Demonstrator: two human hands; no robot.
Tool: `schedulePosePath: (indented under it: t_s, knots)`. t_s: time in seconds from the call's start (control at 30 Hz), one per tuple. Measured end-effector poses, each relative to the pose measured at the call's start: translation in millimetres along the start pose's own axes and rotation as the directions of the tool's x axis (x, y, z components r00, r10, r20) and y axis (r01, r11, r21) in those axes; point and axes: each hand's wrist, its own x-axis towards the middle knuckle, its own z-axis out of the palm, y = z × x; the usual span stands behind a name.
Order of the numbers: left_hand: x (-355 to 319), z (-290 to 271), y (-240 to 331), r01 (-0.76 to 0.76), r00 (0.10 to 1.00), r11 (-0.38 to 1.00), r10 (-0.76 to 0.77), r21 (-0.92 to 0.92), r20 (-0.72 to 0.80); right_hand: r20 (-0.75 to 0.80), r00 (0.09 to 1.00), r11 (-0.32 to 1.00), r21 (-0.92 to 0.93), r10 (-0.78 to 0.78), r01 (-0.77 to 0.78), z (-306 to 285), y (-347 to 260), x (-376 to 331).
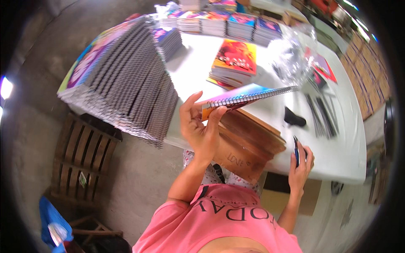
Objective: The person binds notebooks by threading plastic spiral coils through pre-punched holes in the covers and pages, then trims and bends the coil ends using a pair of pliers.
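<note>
Piled spiral-bound notebooks (pixel 130 76) and the concrete floor (pixel 137 189) suggest a binding workshop.

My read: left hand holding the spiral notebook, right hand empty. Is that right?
Not quite: the right hand isn't empty. The head view shows it holding a blue-handled tool. The left hand does hold the spiral notebook.

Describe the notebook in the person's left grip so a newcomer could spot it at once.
Find the white table, then the brown wooden fixture at its near edge. Just above that in the picture, the left grip holds a spiral notebook. Unlike the tall stack of spiral-bound books to its left, it is held singly, its upper face shading from pink to blue.
</note>
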Motion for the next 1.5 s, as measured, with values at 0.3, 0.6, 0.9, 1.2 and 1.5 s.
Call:
schedulePosePath:
  t_s: [0.3, 0.6, 0.9, 1.2, 1.5]
  knots:
    - [50, 6, 31, 0.047, 0.995, 0.950, -0.074, -0.308, -0.074, -0.163, 0.983, 0.866, 0.475, -0.088, 0.157, 19, -16, 86]
    - [123, -18, 117, -0.314, 0.945, 0.949, 0.315, -0.030, 0.091, -0.050, 0.995, -0.146, 0.989, -0.087, 0.037, -33, -169, 223]
    - [222, -131, 201, -0.277, 0.918, 0.722, 0.394, 0.635, -0.047, -0.019, 0.772, -0.081, 0.996, -0.635, -0.042, -45, -350, 315]
    - [201, -184, 103, -0.107, 0.923, 0.840, 0.282, 0.531, -0.260, 0.041, 0.788, 0.401, 0.876, -0.614, 0.268, 51, -393, 314]
    - [208, -175, 79, -0.275, 0.826, 0.843, 0.454, 0.463, -0.335, 0.071, 0.962, -0.208, 0.970, -0.262, -0.129, 75, -414, 297]
